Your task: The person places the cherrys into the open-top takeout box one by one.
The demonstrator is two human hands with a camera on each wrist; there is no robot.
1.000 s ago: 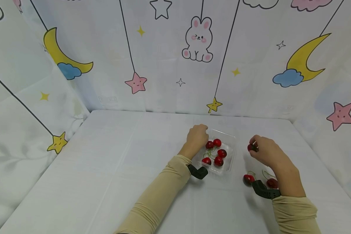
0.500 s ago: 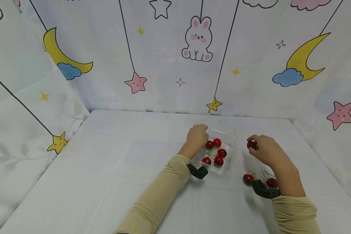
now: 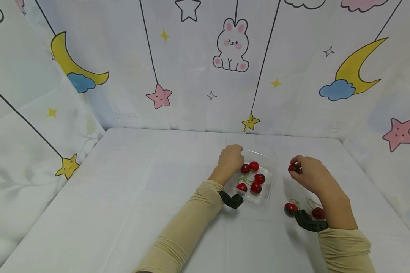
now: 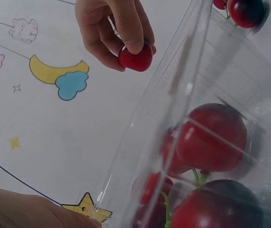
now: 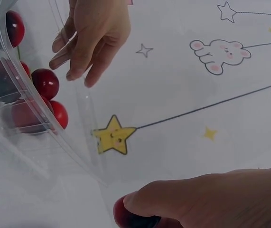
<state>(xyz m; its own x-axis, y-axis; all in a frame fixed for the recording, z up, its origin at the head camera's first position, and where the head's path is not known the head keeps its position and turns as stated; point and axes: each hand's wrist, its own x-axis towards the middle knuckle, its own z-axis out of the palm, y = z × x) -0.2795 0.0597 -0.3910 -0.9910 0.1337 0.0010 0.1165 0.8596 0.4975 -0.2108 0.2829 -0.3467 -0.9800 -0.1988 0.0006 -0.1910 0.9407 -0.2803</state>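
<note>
Cherry between the right fingertips, box by the left hand

From my seat far off, I start at the left of the head feed. A yellow moon (image 3: 63,53) with a blue cloud is printed on the backdrop (image 3: 123,49), and the white table (image 3: 116,212) spreads in front of it. A tan left sleeve (image 3: 181,231) reaches in, with a black wrist mount (image 3: 231,200) on its cuff.

Past that I have the left hand (image 3: 229,160) at the left side of a clear plastic box (image 3: 267,165). On my right wrist feed its fingers look loosely extended, the tips at the rim; I cannot tell whether they pinch it. I count five red cherries (image 3: 256,187) in the box on the head feed, green stems (image 3: 247,180) tangled among them.

Just right of the box, on the table, I see a loose cherry (image 3: 289,209). Farther back, apart from the box wall, is the held cherry (image 3: 294,167), dark red: the right hand (image 3: 312,175) pinches it between thumb and fingers, and both wrist feeds show me that grip.

Another cherry (image 3: 318,213) lies beside the right wrist, partly hidden from me, near a second black mount (image 3: 309,222). The right sleeve (image 3: 346,248) runs out at the bottom. Last, at the far right, I find a pink star (image 3: 398,134) printed on the backdrop.
</note>
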